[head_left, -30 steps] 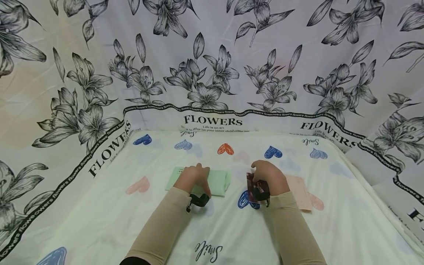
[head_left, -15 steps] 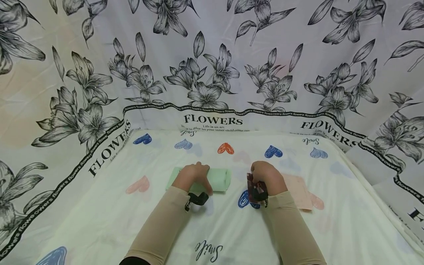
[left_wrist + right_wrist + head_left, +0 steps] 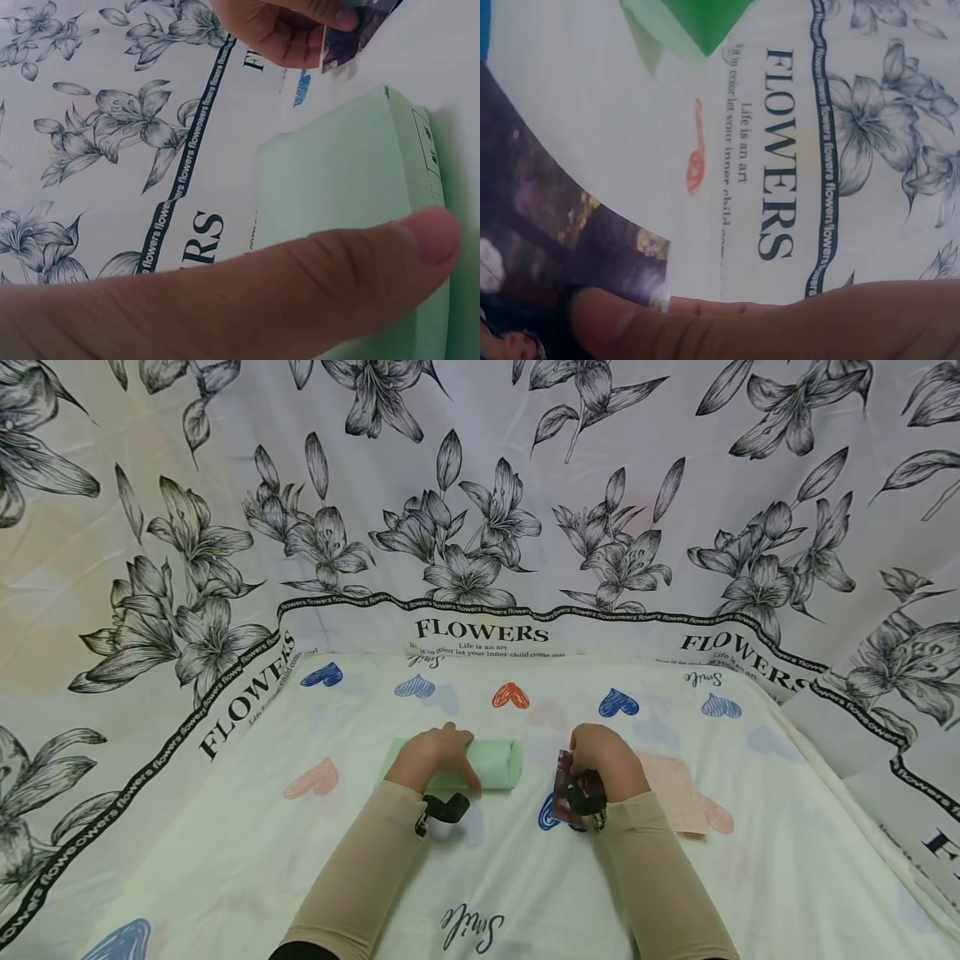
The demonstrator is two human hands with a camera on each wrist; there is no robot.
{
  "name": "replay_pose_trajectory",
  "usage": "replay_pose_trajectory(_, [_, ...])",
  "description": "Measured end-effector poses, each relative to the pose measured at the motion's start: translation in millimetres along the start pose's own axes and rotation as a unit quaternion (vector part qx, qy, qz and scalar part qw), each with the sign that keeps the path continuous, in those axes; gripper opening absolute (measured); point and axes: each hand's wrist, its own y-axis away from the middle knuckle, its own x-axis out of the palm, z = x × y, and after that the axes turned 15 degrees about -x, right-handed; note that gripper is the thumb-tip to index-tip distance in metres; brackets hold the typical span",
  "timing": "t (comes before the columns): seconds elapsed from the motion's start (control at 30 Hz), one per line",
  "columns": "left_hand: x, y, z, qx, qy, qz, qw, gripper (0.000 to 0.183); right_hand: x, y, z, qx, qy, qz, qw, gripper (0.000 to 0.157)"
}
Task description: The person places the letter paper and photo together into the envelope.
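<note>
My left hand grips a light green paper envelope lying on the cloth, its thumb on the near edge and its fingers over the far side. The envelope bulges, and its right end gapes toward the other hand. In the left wrist view the left thumb presses along an edge with small printed boxes. My right hand pinches a glossy dark photo card, a little right of the envelope and apart from it. The right wrist view shows the card's picture and the envelope's gaping end.
A flat pink envelope lies right of my right hand, partly hidden by it. White cloth printed with hearts covers the surface. Behind it hangs a flower-printed curtain.
Between my left thumb and fingers the green envelope has gone from flat to bulging, its right end rounding open. The photo card has tilted slightly in my right hand.
</note>
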Motion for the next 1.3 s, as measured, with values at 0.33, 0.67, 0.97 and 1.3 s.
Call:
replay_pose_trajectory(0.33, [-2.0, 1.3, 0.7, 0.016, 0.008, -0.007, 0.9998, 0.09, -3.7, 5, 1, -0.034, 0.044, -0.025, 0.998, 0.019])
replay_pose_trajectory(0.67, [1.2, -1.2, -0.1, -0.004, 0.032, -0.029, 0.9991, 0.085, -6.1, 8, -1, -0.038, 0.069, -0.037, 0.996, 0.021])
replay_pose_trajectory(0.97, [1.3, -4.7, 0.6, -0.005, 0.025, -0.012, 0.9996, 0.087, -20.7, 16, -17, -0.032, 0.033, -0.044, 0.998, 0.024])
replay_pose_trajectory(1.3, [0.2, -8.7, 2.8, 0.001, 0.026, 0.003, 0.9996, 0.078, -33.1, 29, -26, 0.01, -0.076, -0.07, 0.995, 0.027])
